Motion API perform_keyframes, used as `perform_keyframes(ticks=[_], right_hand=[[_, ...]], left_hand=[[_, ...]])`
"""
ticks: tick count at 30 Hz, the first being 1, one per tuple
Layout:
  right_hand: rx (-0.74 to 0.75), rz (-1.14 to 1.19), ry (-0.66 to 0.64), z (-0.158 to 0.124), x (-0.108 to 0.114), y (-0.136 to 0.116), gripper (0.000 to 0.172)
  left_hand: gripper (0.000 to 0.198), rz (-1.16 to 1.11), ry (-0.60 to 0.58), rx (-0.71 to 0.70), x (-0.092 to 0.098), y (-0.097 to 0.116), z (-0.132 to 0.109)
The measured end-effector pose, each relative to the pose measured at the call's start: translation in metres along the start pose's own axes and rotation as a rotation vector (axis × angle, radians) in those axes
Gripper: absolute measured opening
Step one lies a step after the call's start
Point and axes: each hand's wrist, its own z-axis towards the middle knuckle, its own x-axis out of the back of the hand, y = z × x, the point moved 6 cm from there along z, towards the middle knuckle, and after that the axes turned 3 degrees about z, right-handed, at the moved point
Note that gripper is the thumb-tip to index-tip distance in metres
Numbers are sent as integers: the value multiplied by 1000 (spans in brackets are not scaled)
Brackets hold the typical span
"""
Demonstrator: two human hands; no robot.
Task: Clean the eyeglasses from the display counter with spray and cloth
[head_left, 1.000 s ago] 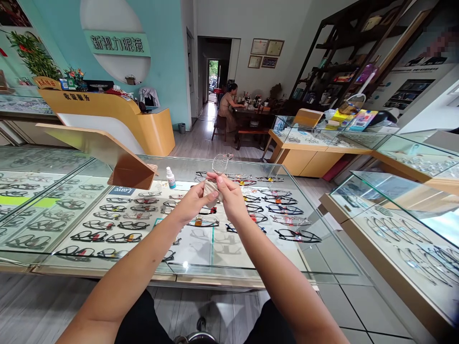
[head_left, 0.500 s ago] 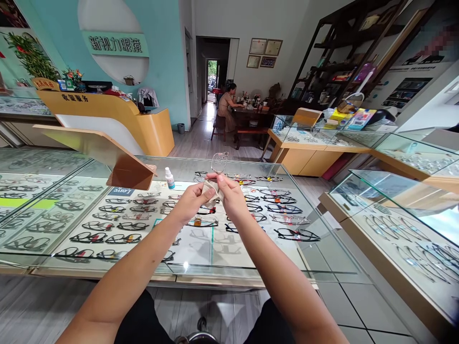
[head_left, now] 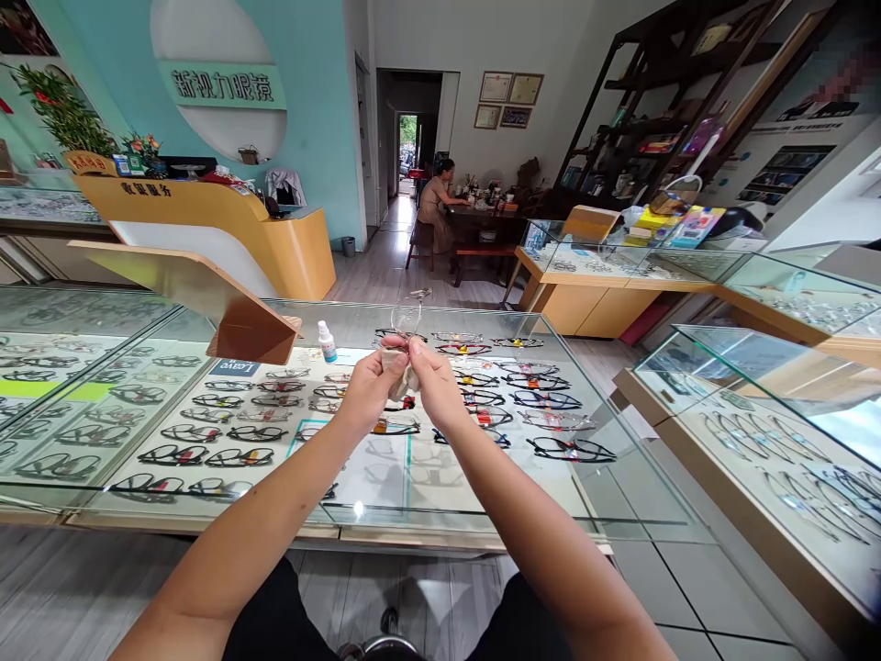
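Above the glass display case (head_left: 372,534), my two hands meet around a pair of thin-framed glasses (head_left: 407,317) and a beige cloth (head_left: 406,384). My left hand (head_left: 372,378) is closed, its thumb pressing the cloth against the lower part of the glasses. Fingers of my right hand (head_left: 433,381) pinch the glasses from the other side, touching the cloth too. One lens sticks up above the fingertips; the rest of the glasses is hidden by cloth and fingers.
A small white spray bottle (head_left: 326,341) stands on the glass left of my hands. Beside it is a tilted wooden stand (head_left: 251,330). Rows of eyeglass frames (head_left: 258,432) lie inside the case. Another case (head_left: 757,459) stands right. Farther back, a person (head_left: 435,204) sits at a table.
Both hands have moved slightly left and down with the glasses and cloth. The glasses have turned a little, and the fingers have shifted on the cloth.
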Motion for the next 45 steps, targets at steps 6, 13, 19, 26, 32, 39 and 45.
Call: perform_keyframes(ticks=[6,13,19,26,32,39,45], right_hand=[[50,-36,-21,2,1,-3,59],[-58,109,75,6,14,21,50],[-139,191,79,6,18,24,54],[-156,248,73,4,12,27,50],[-23,89,-7,4,7,11,56],[29,42,-42,5,5,3,53],[32,-27,-38,5,10,2,55]], left_hand=[[68,7,56,-26,5,-3,1],[63,71,-109,-14,3,-4,4],[54,112,-355,45,0,6,1],[60,101,-221,30,-1,9,3],[61,43,-81,-17,5,2,5],[62,-3,-48,17,7,-3,7],[61,-30,-90,93,3,-7,5]])
